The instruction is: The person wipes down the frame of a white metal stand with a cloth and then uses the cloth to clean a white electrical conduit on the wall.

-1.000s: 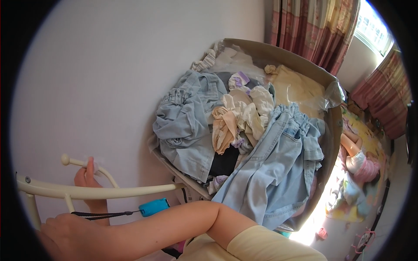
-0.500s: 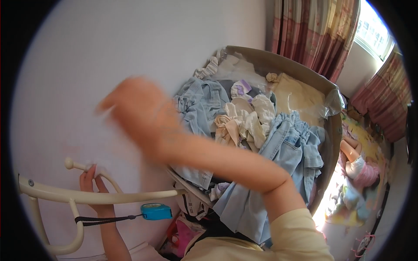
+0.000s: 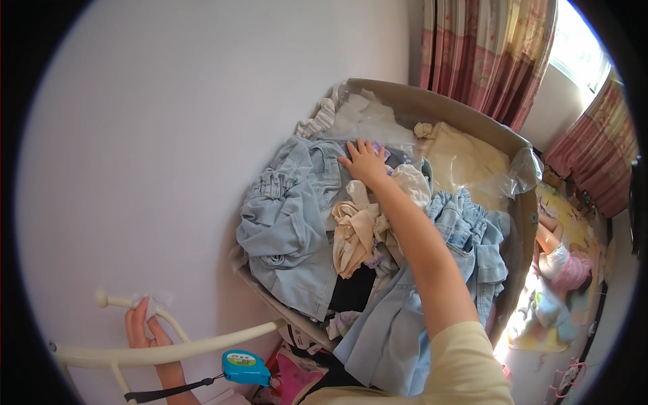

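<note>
My right hand (image 3: 366, 165) reaches into a cardboard box (image 3: 466, 106) of clothes. Its fingers are spread and rest on dark and purple-and-white garments near the box's middle. Light-blue denim clothing (image 3: 287, 223) is heaped on the box's left side, and a denim skirt (image 3: 398, 317) drapes over its near right. Beige and cream cloths (image 3: 354, 233) lie between them. At the lower left, behind a cream metal frame (image 3: 196, 349), my left hand (image 3: 152, 334) is up by the wall, its fingers curled around a small white crumpled thing (image 3: 146, 307); its kind is unclear.
A blue tape measure (image 3: 246, 368) hangs on a black strap from the frame. Clear plastic (image 3: 523, 172) lines the box's right corner. Curtains (image 3: 472, 61) hang beside a bright window. Far right, a person (image 3: 567, 260) lies on a patterned mat.
My right hand has swung from in front of the wall over to the right, down onto the clothes. In my left hand a white crumpled thing now shows. The view has shifted slightly.
</note>
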Demonstrator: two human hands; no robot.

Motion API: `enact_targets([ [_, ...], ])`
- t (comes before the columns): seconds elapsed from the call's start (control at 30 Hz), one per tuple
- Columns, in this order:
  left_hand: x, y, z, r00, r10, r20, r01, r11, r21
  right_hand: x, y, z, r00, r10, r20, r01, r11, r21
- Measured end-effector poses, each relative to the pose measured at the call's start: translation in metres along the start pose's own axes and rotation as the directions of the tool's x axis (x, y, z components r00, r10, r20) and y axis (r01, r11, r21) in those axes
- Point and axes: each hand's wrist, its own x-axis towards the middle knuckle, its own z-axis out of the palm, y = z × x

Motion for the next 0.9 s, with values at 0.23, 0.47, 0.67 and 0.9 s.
enact_targets([
  [0.23,0.0,-0.005,0.003,1.0,-0.017,-0.024,0.017,1.0,0.008,-0.013,-0.015,0.023,0.951,-0.022,-0.31,-0.04,0.98,-0.194],
  [0.47,-0.001,-0.008,0.005,0.998,-0.055,-0.037,0.053,0.997,-0.06,-0.016,-0.019,0.02,0.93,-0.042,-0.364,-0.036,0.978,-0.206],
  [0.67,-0.002,-0.011,0.003,0.999,-0.008,-0.043,0.009,1.0,0.022,-0.009,-0.004,0.026,0.919,-0.056,-0.39,-0.004,0.988,-0.151],
  [0.9,-0.006,-0.016,0.0,0.998,0.025,-0.059,-0.021,0.997,0.076,0.003,-0.005,0.011,0.999,0.006,-0.054,-0.002,0.997,0.073],
])
